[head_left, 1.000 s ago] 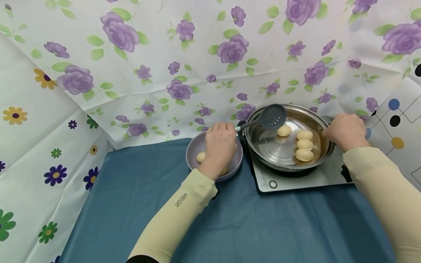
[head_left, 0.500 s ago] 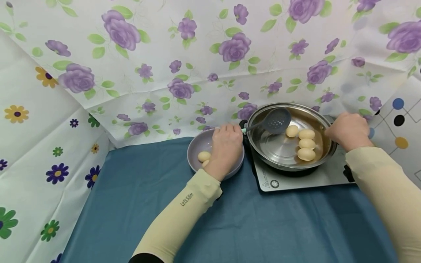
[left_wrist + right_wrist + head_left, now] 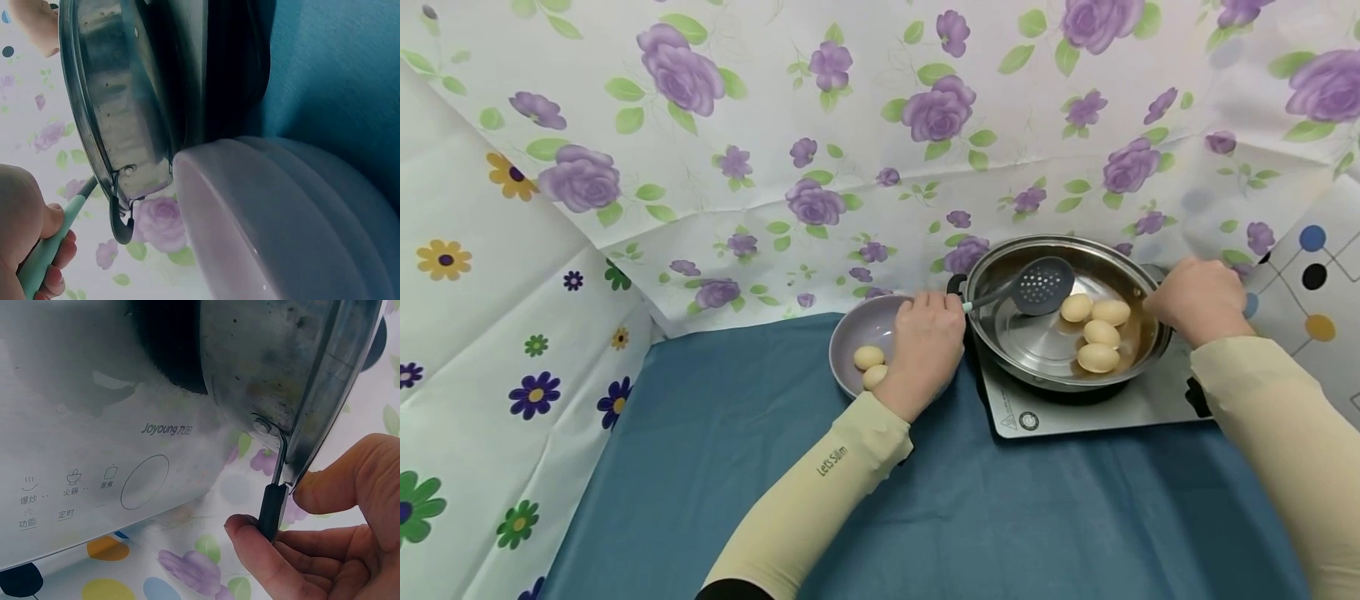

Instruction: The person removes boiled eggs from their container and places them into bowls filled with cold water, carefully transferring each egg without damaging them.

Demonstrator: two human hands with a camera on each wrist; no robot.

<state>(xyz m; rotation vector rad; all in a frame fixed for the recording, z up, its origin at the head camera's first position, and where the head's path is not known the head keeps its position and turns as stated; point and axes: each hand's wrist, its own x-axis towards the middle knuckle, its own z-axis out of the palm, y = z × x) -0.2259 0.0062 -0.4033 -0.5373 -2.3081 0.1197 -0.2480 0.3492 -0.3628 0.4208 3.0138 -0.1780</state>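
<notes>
My left hand (image 3: 927,350) grips the green handle (image 3: 53,250) of a dark grey slotted spoon (image 3: 1042,286) and is above a lilac bowl (image 3: 844,333). The perforated head reaches over the inside of a wide steel pot (image 3: 1011,346), close beside a pale egg (image 3: 1077,307). Several such eggs lie together on the pot's right side. At that side my right hand (image 3: 1198,300) holds the pot's small dark handle (image 3: 272,509) between thumb and fingers. Two more eggs (image 3: 869,357) show in the bowl, part of which my left hand hides.
Under the pot is a flat silver induction cooker (image 3: 1075,417) with printed controls. A blue cloth (image 3: 737,467) covers the table. Floral sheets (image 3: 715,192) hang behind and at the left. The bowl stands close by the pot's left handle (image 3: 122,225).
My left hand has moved right with the slotted spoon, whose head is now lower and further into the pot. The nearest egg has shifted right against the others. My right hand stays at the handle.
</notes>
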